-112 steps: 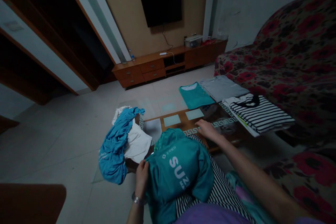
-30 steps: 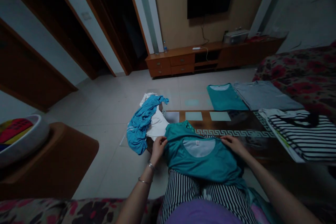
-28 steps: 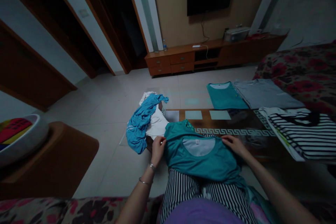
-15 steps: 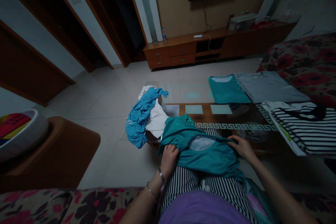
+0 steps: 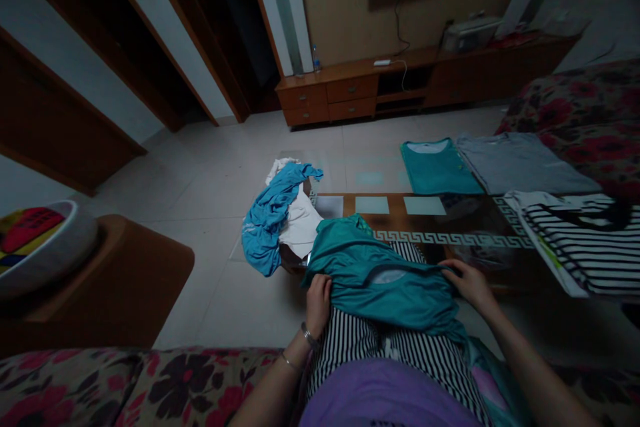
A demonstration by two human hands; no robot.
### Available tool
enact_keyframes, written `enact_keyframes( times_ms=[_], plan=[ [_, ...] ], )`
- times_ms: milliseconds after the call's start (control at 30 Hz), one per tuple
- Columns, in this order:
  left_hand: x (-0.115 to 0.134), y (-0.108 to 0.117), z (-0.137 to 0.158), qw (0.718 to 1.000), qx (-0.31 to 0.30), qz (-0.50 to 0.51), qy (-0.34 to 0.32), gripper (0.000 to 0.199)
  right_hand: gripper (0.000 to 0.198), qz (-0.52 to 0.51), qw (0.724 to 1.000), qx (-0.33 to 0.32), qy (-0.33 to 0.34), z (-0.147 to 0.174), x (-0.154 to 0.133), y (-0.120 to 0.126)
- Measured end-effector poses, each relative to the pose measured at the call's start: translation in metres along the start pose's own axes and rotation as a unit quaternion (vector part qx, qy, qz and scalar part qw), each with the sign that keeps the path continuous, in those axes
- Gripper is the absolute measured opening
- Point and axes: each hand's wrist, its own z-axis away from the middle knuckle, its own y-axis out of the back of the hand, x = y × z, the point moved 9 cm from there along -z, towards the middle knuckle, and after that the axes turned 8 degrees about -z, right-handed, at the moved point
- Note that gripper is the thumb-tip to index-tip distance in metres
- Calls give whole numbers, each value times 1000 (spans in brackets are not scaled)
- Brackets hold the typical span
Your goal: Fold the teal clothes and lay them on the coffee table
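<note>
A teal T-shirt (image 5: 390, 287) lies across my lap over striped trousers (image 5: 360, 347), its neckline facing up and its far end resting on the glass coffee table (image 5: 450, 233). My left hand (image 5: 319, 295) grips the shirt's left shoulder edge. On the other shoulder, my right hand (image 5: 470, 283) holds the fabric.
A crumpled blue garment (image 5: 270, 217) and a white one (image 5: 300, 227) hang off the table's left end. Folded teal (image 5: 437, 167), grey (image 5: 520, 163) and striped (image 5: 585, 240) shirts lie on the table's far side. A bowl (image 5: 45, 250) sits on a side table at left; floral sofa (image 5: 585, 107) at right.
Since a second ago both hands have pulled the shirt's shoulders toward me, bunching the neckline. The left hand slid from the table edge onto my knee. The view tilted down slightly.
</note>
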Motion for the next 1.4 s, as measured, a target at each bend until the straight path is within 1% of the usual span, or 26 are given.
enact_keyframes(
  times_ms=[200,300,433,533,633,767,867,967,1067,1200,1267,1300,1400],
  plan=[
    [4,-1,9,999,-32,-21,-21,27,40,8,1000,5,14,-2,2,1],
    [4,-1,15,999,-36,-25,-24,28,40,12,1000,10,17,-1,1,0],
    [-7,-2,15,1000,-21,-13,11,28,40,16,1000,11,17,0,3,-1],
    [-15,-3,12,999,-10,-2,33,20,39,19,1000,4,17,-1,6,-2],
    [-16,-7,9,999,-27,12,16,15,39,16,1000,-5,20,-2,9,-3],
    [-12,-9,6,998,-57,21,-12,14,39,9,1000,-5,23,-1,10,-2],
    [-7,-10,2,996,-81,18,-29,14,40,19,999,10,38,2,7,0],
    [0,-8,-2,994,-103,9,-44,12,38,49,996,35,60,6,4,6],
    [6,1,-5,994,-101,-1,-48,10,36,29,997,46,51,9,6,15],
    [15,29,-19,996,-71,-9,-53,8,36,-73,996,55,-15,11,5,31],
    [21,48,-34,997,-61,11,-47,8,37,-119,991,50,-32,12,-9,40],
    [24,58,-43,997,-63,36,-36,8,38,-137,989,44,-35,13,-19,44],
    [33,86,-73,986,-87,138,17,14,40,-178,984,22,-18,12,-64,60]
  ],
)
